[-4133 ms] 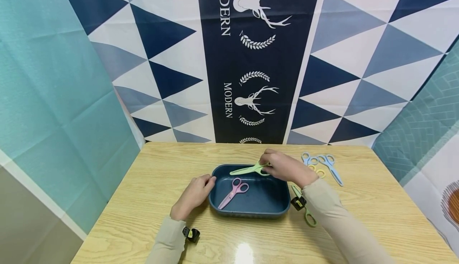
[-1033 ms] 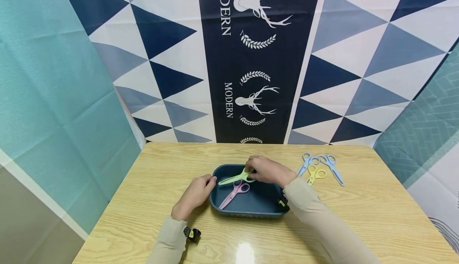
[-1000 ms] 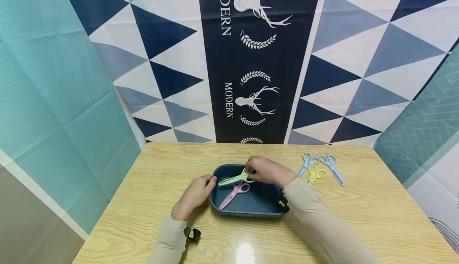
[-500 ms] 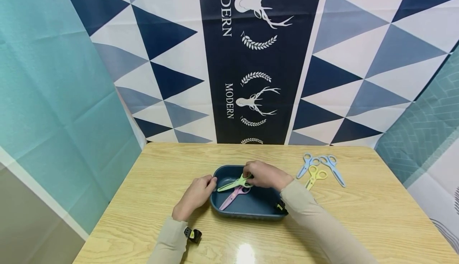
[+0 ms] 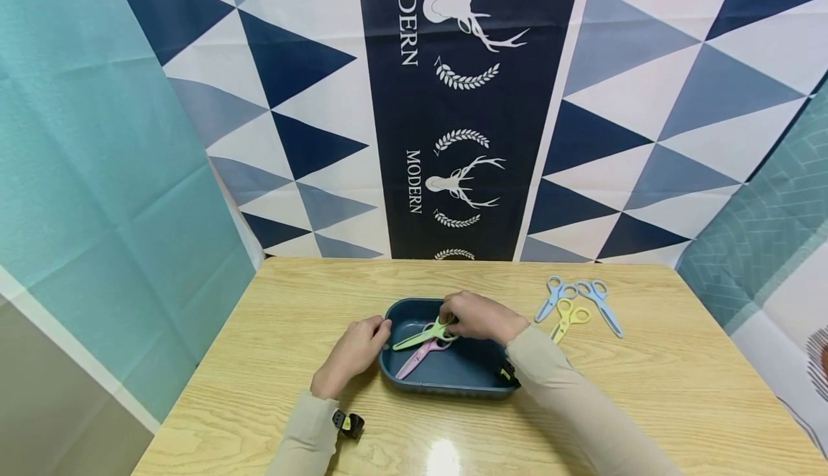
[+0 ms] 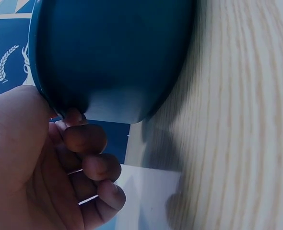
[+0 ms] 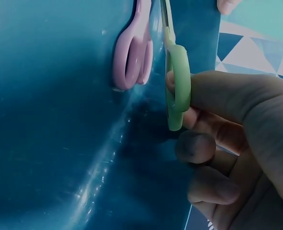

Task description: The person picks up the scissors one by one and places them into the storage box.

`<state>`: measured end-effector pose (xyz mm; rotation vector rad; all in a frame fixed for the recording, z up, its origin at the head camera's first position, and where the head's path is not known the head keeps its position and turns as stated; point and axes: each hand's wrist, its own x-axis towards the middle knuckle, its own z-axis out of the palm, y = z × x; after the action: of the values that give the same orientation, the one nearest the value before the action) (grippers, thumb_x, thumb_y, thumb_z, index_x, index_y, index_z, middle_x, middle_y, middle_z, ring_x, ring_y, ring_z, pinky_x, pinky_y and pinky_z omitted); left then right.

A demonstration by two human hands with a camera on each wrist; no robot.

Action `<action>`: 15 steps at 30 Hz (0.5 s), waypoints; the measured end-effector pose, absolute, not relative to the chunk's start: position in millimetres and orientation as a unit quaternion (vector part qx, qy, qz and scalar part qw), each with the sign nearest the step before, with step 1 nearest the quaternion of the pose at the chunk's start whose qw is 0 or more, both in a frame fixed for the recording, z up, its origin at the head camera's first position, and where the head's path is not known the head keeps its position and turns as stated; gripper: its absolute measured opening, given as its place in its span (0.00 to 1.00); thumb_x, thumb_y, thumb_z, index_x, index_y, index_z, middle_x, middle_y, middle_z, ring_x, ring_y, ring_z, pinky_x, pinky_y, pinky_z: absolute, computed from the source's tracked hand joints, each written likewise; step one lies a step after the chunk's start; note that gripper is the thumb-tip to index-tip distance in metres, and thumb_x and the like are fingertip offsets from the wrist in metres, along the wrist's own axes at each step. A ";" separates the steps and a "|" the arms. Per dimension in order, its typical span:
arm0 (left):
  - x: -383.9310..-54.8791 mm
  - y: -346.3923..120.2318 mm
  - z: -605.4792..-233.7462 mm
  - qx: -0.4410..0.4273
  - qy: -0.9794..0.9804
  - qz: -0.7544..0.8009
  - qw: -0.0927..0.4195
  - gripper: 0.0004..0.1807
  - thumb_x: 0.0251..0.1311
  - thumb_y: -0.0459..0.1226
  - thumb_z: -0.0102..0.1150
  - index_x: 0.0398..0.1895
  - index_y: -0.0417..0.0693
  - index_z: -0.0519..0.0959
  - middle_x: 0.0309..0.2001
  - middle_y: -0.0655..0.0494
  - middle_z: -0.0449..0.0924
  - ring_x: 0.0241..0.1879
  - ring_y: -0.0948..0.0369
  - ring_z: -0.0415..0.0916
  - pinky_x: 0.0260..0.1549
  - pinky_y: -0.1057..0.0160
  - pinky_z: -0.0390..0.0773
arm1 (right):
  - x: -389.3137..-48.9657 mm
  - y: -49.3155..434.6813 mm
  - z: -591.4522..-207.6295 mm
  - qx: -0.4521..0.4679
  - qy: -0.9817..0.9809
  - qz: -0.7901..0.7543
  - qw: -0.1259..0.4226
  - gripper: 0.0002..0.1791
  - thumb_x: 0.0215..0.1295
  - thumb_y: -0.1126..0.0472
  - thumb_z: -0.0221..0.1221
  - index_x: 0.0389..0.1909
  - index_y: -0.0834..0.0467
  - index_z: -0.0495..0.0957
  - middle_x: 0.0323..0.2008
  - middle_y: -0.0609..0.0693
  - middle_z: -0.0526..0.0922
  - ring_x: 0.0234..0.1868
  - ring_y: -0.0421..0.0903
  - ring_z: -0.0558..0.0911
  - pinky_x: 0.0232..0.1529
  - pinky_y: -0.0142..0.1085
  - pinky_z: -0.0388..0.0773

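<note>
The person's right hand (image 5: pixel 477 316) pinches the green scissors (image 5: pixel 420 336) by a handle loop inside the dark blue tray (image 5: pixel 446 389), partly over the pink scissors (image 5: pixel 416 362), while the left hand (image 5: pixel 353 351) clasps the tray's left rim, and yellow scissors (image 5: pixel 567 321) and two blue scissors (image 5: pixel 553 298) (image 5: pixel 605 312) lie rightward on the counter (image 5: pixel 259 390).

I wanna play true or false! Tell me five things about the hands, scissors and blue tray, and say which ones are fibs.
1. The right hand holds green scissors. True.

2. Pink scissors are inside the blue tray. True.

3. Both hands hold scissors. False: the left hand holds the edge of the blue tray.

4. Every pair of scissors is in the blue tray. False: two blue pairs and a yellow pair lie on the table.

5. The table has a wood-grain look. True.
</note>
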<state>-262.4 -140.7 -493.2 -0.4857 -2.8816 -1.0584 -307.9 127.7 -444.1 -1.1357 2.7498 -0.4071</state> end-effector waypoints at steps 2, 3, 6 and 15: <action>-262.3 -140.7 -493.6 -0.157 -0.927 -0.340 0.017 0.19 0.80 0.43 0.45 0.25 0.51 0.70 0.20 0.62 0.62 0.20 0.65 0.63 0.22 0.68 0.63 | -307.8 128.1 -444.7 -0.379 0.913 -0.135 0.069 0.04 0.63 0.62 0.71 0.38 0.56 0.88 0.39 0.47 0.85 0.40 0.41 0.84 0.43 0.38 0.82; -262.3 -140.7 -493.7 -0.157 -0.927 -0.341 0.016 0.20 0.80 0.43 0.45 0.24 0.51 0.70 0.20 0.62 0.62 0.20 0.65 0.63 0.22 0.68 0.63 | -307.8 128.3 -445.1 -0.379 0.913 -0.135 0.069 0.04 0.63 0.62 0.71 0.38 0.55 0.88 0.38 0.47 0.86 0.39 0.41 0.84 0.42 0.37 0.82; -262.4 -140.7 -493.8 -0.157 -0.926 -0.342 0.015 0.19 0.80 0.43 0.45 0.24 0.51 0.70 0.20 0.62 0.61 0.20 0.66 0.62 0.22 0.68 0.62 | -307.5 128.8 -446.0 -0.379 0.913 -0.135 0.072 0.04 0.62 0.62 0.71 0.38 0.55 0.88 0.38 0.47 0.86 0.38 0.41 0.83 0.42 0.37 0.82; -263.2 -140.7 -495.0 -0.158 -0.925 -0.344 0.016 0.19 0.80 0.43 0.45 0.25 0.51 0.71 0.20 0.62 0.61 0.20 0.65 0.63 0.22 0.68 0.63 | -306.8 129.3 -448.8 -0.379 0.912 -0.135 0.076 0.04 0.63 0.64 0.70 0.38 0.56 0.89 0.38 0.48 0.87 0.36 0.39 0.83 0.40 0.35 0.81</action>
<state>-263.2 -140.7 -495.0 -0.4921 -2.8785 -1.0696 -306.8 129.3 -448.8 -1.1370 2.7358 -0.4053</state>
